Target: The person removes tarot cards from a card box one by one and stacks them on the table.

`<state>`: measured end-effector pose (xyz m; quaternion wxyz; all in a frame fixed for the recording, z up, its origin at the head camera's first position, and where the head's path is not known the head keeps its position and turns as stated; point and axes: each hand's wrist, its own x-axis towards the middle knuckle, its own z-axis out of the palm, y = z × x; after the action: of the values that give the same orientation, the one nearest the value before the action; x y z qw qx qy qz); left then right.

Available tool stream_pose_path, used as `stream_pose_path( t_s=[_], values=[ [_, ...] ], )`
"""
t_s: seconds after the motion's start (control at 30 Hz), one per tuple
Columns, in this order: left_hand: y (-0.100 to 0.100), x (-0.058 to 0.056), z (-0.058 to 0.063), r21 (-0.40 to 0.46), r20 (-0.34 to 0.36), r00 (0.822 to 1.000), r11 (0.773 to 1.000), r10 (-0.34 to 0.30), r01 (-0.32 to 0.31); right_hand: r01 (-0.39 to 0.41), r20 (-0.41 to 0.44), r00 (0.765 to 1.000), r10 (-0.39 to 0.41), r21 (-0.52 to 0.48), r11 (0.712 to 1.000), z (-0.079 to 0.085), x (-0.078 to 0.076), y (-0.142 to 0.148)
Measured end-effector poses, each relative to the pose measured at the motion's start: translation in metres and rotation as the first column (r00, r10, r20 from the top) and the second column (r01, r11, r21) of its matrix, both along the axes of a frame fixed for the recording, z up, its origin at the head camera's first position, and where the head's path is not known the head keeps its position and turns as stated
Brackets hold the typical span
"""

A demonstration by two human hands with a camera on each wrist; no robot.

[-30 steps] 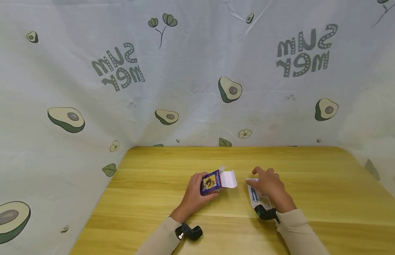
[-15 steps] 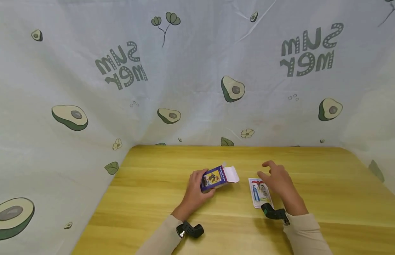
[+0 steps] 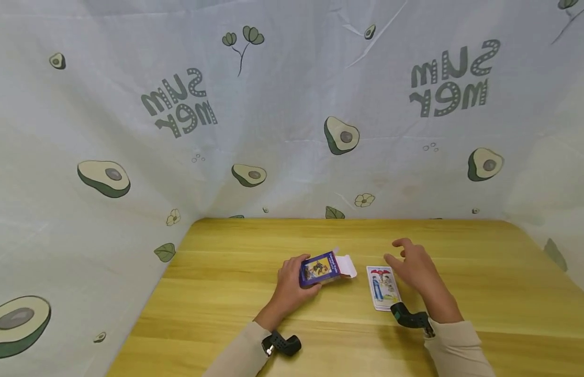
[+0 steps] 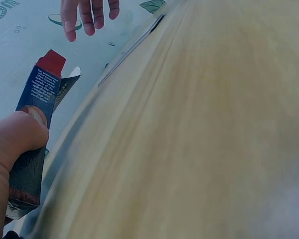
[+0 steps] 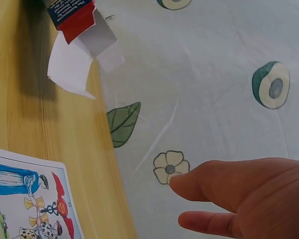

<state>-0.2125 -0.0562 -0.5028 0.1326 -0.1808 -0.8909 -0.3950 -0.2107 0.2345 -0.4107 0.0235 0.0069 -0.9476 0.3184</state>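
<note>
My left hand [image 3: 288, 287] grips a blue-purple tarot card box [image 3: 320, 268], its thumb along the box's narrow side. The box tilts above the table with its end flap open toward the right; white inner flaps [image 5: 70, 62] show in the right wrist view. Face up on the table lies a neat stack of tarot cards [image 3: 382, 287], the top one showing a figure in blue and a red winged shape. Just right of the stack hovers my right hand [image 3: 416, 267], fingers loosely bent, thumb and index finger apart, holding nothing.
A wooden table [image 3: 226, 246] carries the card stack. Behind and to the sides hangs a pale cloth [image 3: 282, 104] printed with avocados and lettering. Each wrist wears a black strap with a camera mount [image 3: 284, 344].
My right hand has lifted off the card stack and moved right, uncovering the top card. The left hand has kept hold of the box, which has turned slightly.
</note>
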Motion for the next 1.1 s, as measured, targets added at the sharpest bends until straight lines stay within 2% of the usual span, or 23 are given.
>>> stream_pose_path(
  t_s=[0.3, 0.73, 0.93, 1.1],
  values=[
    [0.001, 0.005, 0.001, -0.048, 0.049, 0.999, 0.999, 0.007, -0.004, -0.027, -0.003, 1.0, 0.027, 0.016, 0.999, 0.002, 0.004, 0.009],
    [0.001, -0.002, -0.001, -0.088, 0.031, 0.999, 0.996, -0.008, 0.01, -0.02, -0.001, 1.0, 0.02, 0.006, 1.0, 0.008, 0.003, 0.012],
    [0.003, -0.001, -0.002, -0.109, 0.035, 0.999, 0.994, -0.009, 0.013, -0.022, 0.01, 1.0, 0.022, 0.0, 1.0, 0.009, 0.004, 0.014],
    [0.001, 0.001, 0.001, -0.089, 0.04, 0.999, 0.996, -0.014, 0.018, -0.038, 0.001, 0.999, 0.038, 0.001, 0.999, 0.008, 0.003, 0.012]
  ],
)
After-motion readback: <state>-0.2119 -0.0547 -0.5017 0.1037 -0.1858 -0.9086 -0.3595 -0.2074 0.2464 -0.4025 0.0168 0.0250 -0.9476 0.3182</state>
